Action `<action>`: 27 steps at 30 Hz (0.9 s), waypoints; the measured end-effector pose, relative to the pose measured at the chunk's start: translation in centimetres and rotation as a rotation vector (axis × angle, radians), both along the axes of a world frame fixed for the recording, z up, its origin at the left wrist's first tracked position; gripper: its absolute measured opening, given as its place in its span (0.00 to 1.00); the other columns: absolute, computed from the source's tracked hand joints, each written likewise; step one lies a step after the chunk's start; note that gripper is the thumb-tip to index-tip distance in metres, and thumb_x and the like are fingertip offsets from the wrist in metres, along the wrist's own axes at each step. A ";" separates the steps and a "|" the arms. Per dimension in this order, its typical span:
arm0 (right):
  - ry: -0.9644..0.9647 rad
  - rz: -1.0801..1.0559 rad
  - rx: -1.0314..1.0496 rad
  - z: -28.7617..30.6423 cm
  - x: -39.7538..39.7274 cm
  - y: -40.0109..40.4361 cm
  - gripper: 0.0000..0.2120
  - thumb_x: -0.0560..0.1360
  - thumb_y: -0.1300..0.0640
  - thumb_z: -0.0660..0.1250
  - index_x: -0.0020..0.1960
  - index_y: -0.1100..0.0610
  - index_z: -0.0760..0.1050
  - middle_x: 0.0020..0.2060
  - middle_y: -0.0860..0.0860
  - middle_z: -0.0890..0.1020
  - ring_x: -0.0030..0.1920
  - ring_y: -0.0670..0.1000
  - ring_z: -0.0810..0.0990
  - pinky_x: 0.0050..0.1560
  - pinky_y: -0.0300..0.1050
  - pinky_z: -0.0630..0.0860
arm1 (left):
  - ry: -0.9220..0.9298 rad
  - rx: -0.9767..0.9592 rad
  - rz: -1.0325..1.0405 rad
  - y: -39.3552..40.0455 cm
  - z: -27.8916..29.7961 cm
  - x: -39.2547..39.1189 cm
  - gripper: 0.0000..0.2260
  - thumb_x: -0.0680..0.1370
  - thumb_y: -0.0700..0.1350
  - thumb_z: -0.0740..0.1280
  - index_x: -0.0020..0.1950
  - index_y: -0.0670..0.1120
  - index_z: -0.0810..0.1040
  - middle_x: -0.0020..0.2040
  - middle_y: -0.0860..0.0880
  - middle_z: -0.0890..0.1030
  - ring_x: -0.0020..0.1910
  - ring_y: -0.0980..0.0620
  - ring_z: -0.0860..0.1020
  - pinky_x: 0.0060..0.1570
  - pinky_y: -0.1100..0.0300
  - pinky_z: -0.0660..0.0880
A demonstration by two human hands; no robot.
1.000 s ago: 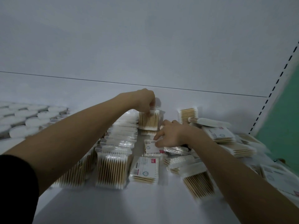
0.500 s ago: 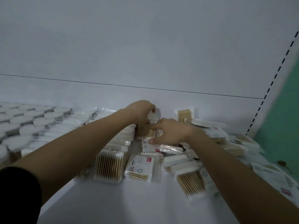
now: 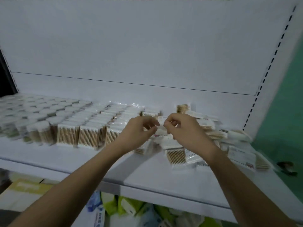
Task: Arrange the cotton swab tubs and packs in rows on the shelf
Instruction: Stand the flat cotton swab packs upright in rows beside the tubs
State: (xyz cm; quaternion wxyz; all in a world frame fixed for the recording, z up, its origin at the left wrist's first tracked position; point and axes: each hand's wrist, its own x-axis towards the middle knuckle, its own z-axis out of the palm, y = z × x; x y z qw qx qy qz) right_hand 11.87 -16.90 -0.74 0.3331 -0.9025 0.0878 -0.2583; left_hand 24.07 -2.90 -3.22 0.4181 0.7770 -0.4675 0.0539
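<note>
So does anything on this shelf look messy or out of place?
Yes. The cotton swab packs on the right lie jumbled, flat and overlapping at angles, unlike the upright rows of packs and tubs on the left.

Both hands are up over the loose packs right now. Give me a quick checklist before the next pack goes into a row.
1. Left hand free: cannot tell, fingers curled, blurred.
2. Right hand free: cannot tell, same.
3. Pack rows upright and lined up: ok.
4. Tubs in rows at left: ok.
5. Loose packs at right sorted: not ok, lying flat and piled crooked.
6. Bare shelf at the front for working: ok.
</note>
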 end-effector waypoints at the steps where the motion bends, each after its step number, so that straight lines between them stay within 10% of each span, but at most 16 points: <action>1: 0.000 0.011 0.010 -0.9 -0.9 0.2 0.08 0.79 0.52 0.64 0.43 0.49 0.79 0.36 0.47 0.82 0.38 0.50 0.80 0.45 0.55 0.79 | 0.012 -0.038 0.011 0.3 -1.0 -1.2 0.06 0.77 0.41 0.68 0.49 0.51 0.82 0.40 0.59 0.81 0.40 0.65 0.78 0.41 0.75 0.70; 8: 0.046 0.196 0.052 -7.0 -7.4 0.9 0.05 0.80 0.52 0.65 0.47 0.47 0.79 0.40 0.46 0.81 0.39 0.48 0.78 0.43 0.48 0.76 | 0.096 -0.082 -0.096 0.1 -6.6 -7.4 0.05 0.77 0.43 0.69 0.51 0.47 0.83 0.46 0.54 0.83 0.46 0.60 0.80 0.47 0.62 0.77; 14: 0.018 0.136 -0.071 -9.9 -9.8 -1.4 0.06 0.79 0.54 0.65 0.45 0.51 0.79 0.40 0.43 0.78 0.45 0.43 0.75 0.47 0.45 0.75 | -0.155 0.136 -0.133 -1.1 -7.5 -7.8 0.20 0.75 0.52 0.72 0.64 0.48 0.79 0.65 0.52 0.77 0.65 0.58 0.71 0.64 0.70 0.63; 22: -0.128 0.042 0.432 -10.1 -9.5 -2.3 0.08 0.81 0.59 0.62 0.47 0.52 0.78 0.37 0.52 0.83 0.39 0.50 0.80 0.42 0.46 0.77 | -0.086 -0.128 0.038 0.0 -8.5 -8.3 0.07 0.76 0.41 0.71 0.53 0.46 0.85 0.52 0.52 0.84 0.49 0.59 0.80 0.50 0.65 0.76; 27: -0.105 -0.037 0.504 -9.8 -9.8 -2.3 0.10 0.82 0.57 0.60 0.49 0.52 0.80 0.35 0.53 0.83 0.31 0.45 0.76 0.35 0.40 0.74 | 0.303 -0.418 0.055 0.6 -8.0 -8.5 0.08 0.80 0.37 0.64 0.48 0.45 0.83 0.46 0.51 0.83 0.43 0.50 0.84 0.47 0.58 0.79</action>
